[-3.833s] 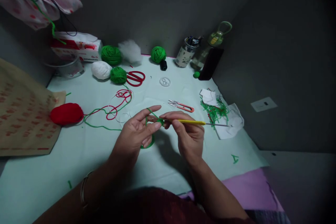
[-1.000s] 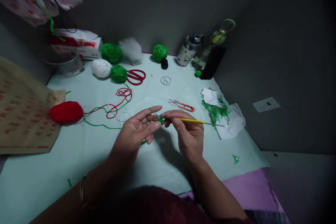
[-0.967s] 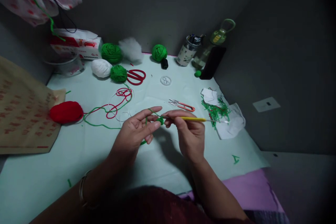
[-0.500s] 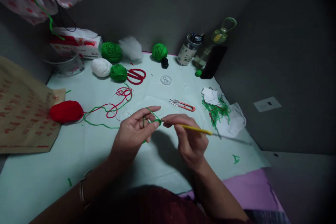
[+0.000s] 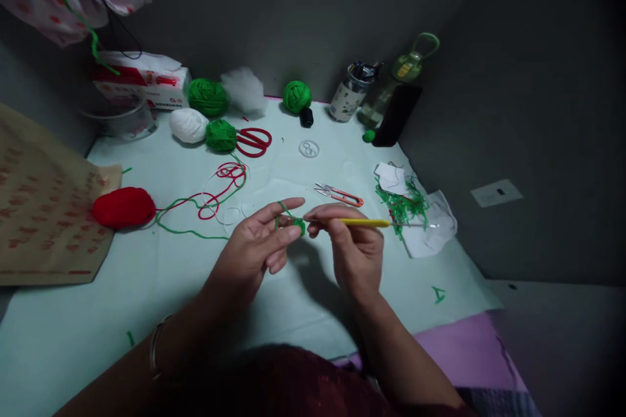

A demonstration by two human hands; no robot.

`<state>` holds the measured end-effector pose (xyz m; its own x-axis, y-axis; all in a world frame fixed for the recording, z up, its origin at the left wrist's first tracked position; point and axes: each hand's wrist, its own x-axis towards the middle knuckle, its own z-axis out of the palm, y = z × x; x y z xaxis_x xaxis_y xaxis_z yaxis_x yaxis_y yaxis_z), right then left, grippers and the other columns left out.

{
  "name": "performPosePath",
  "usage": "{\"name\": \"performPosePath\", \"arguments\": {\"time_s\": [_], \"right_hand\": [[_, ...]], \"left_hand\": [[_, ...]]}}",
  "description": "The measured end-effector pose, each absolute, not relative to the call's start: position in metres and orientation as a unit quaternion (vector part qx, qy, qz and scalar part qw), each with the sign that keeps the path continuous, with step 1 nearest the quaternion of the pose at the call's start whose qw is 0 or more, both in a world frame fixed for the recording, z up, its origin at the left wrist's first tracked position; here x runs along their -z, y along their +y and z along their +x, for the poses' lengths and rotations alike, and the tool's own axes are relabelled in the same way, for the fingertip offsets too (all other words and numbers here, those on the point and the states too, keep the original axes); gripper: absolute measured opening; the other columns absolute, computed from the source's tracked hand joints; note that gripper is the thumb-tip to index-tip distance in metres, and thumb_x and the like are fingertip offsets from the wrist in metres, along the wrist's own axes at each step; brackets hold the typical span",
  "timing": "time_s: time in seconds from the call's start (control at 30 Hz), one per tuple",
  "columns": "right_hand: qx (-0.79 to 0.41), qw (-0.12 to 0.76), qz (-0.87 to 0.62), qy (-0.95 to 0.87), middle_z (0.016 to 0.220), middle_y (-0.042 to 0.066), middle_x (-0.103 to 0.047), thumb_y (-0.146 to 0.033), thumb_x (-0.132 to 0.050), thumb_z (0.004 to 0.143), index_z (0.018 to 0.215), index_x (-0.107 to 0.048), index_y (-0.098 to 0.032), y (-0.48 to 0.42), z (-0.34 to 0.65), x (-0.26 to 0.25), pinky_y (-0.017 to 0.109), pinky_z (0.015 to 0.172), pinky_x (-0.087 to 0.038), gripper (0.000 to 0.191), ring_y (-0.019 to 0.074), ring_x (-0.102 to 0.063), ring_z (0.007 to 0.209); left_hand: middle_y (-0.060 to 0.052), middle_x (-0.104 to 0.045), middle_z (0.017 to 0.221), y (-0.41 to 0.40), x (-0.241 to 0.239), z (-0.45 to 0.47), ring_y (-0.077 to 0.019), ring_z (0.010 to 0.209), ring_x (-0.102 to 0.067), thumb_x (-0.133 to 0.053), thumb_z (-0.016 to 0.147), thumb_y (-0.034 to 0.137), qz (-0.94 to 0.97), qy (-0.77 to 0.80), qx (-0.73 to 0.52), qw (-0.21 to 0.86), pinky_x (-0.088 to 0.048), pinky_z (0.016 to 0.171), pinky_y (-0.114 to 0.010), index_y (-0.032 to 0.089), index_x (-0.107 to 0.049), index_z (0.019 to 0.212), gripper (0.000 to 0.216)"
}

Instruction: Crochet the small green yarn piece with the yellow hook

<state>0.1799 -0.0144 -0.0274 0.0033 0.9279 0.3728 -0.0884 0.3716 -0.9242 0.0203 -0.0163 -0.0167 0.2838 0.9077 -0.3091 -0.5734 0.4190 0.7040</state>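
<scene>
Between thumb and fingers, my left hand [image 5: 259, 241] pinches a small piece of green crochet [image 5: 300, 227]. Green yarn [image 5: 282, 208] loops round its raised index finger and runs down to the piece. My right hand [image 5: 359, 251] grips a crochet hook [image 5: 366, 223] by its yellow handle, held nearly level. The hook's near tip meets the green piece, though the fingers partly cover it; the other metal end points right. Beyond the hands lie orange thread snips [image 5: 342, 195].
On the left are a red yarn ball [image 5: 124, 207] and a paper bag [image 5: 49, 215]. Red-handled scissors [image 5: 254, 142], a green yarn ball [image 5: 221, 135] and a white one [image 5: 188, 125] lie behind. Green yarn scraps [image 5: 408, 202] are at right, below a bottle [image 5: 381, 98] and pen cup [image 5: 348, 98].
The crochet hook has swung from slanting down rightward to nearly level, its far end rising. My left hand has shifted slightly right, and more of the green piece shows.
</scene>
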Motion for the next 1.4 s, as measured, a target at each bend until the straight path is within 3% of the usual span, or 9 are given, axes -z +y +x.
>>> {"name": "performPosePath", "arguments": {"time_s": [0.17,0.27,0.33,0.5,0.67,1.0,1.13,1.27,1.4], "right_hand": [[-0.319,0.564,-0.389,-0.655,0.099,0.003,-0.074,-0.014,-0.058,0.097,0.111,-0.074,-0.029,-0.020,0.177,0.029,0.031,0.071,-0.059,0.026,0.0141,-0.069,0.081],[-0.165,0.510,-0.388,-0.750,0.111,0.007,-0.074,-0.009,-0.062,0.093,0.120,-0.072,-0.028,-0.025,0.180,0.028,0.036,0.081,-0.061,0.035,0.0196,-0.071,0.100],[-0.142,0.510,-0.386,-0.755,0.110,0.007,-0.074,-0.008,-0.062,0.092,0.120,-0.072,-0.027,-0.024,0.182,0.026,0.038,0.082,-0.061,0.035,0.0205,-0.070,0.102],[-0.360,0.614,-0.383,-0.588,0.088,0.001,-0.072,-0.019,-0.059,0.097,0.102,-0.076,-0.028,-0.014,0.184,0.024,0.031,0.064,-0.057,0.020,0.0137,-0.066,0.072],[-0.425,0.579,-0.373,-0.588,0.097,0.003,-0.076,-0.026,-0.063,0.095,0.100,-0.077,-0.027,-0.011,0.181,0.026,0.033,0.071,-0.058,0.014,0.0155,-0.068,0.081],[-0.517,0.587,-0.341,-0.521,0.092,0.003,-0.077,-0.031,-0.053,0.101,0.099,-0.067,-0.022,-0.009,0.185,0.027,0.031,0.069,-0.059,0.017,0.0136,-0.070,0.073],[-0.418,0.581,-0.364,-0.596,0.095,0.004,-0.075,-0.023,-0.049,0.102,0.103,-0.068,-0.023,-0.015,0.184,0.024,0.033,0.071,-0.061,0.018,0.0143,-0.071,0.076],[-0.213,0.532,-0.352,-0.740,0.099,0.006,-0.074,-0.015,-0.051,0.100,0.115,-0.067,-0.025,-0.022,0.183,0.024,0.038,0.075,-0.062,0.025,0.0186,-0.071,0.090],[-0.061,0.459,-0.380,-0.800,0.107,0.007,-0.073,-0.012,-0.063,0.093,0.120,-0.070,-0.029,-0.027,0.183,0.026,0.038,0.080,-0.062,0.032,0.0211,-0.070,0.101]], "left_hand": [[0.005,-0.059,0.074,-0.017,0.020,0.023,0.0014,0.043,-0.040,-0.083,0.078,0.020,0.260,0.383,-0.497,0.734,-0.034,0.041,-0.013,0.020,-0.072,0.120,0.043],[0.006,-0.054,0.066,-0.016,0.020,0.023,0.0018,0.041,-0.034,-0.083,0.078,0.020,0.225,0.361,-0.479,0.768,-0.030,0.039,-0.012,0.017,-0.073,0.118,0.041],[0.008,-0.047,0.061,-0.014,0.019,0.022,0.0022,0.041,-0.027,-0.082,0.080,0.019,0.194,0.341,-0.459,0.797,-0.025,0.038,-0.011,0.014,-0.074,0.115,0.036],[0.008,-0.044,0.063,-0.010,0.017,0.020,0.0018,0.043,-0.026,-0.080,0.079,0.015,0.187,0.348,-0.494,0.775,-0.025,0.039,-0.010,0.013,-0.077,0.107,0.027],[0.002,-0.062,0.076,-0.014,0.019,0.021,-0.0022,0.048,-0.042,-0.084,0.077,0.020,0.288,0.395,-0.489,0.723,-0.037,0.042,-0.015,0.020,-0.076,0.114,0.038],[0.000,-0.062,0.083,-0.016,0.017,0.018,-0.0026,0.049,-0.046,-0.083,0.077,0.023,0.317,0.411,-0.487,0.702,-0.036,0.044,-0.019,0.020,-0.078,0.112,0.035],[0.001,-0.061,0.081,-0.016,0.014,0.018,-0.0031,0.049,-0.047,-0.081,0.078,0.022,0.331,0.434,-0.494,0.677,-0.038,0.045,-0.019,0.019,-0.077,0.111,0.034],[0.002,-0.062,0.079,-0.017,0.013,0.020,-0.0048,0.050,-0.050,-0.083,0.075,0.020,0.346,0.465,-0.494,0.648,-0.040,0.046,-0.020,0.018,-0.075,0.115,0.040],[0.005,-0.057,0.071,-0.017,0.016,0.021,-0.0019,0.044,-0.040,-0.083,0.076,0.021,0.273,0.384,-0.475,0.743,-0.035,0.041,-0.016,0.018,-0.071,0.123,0.048]]}}
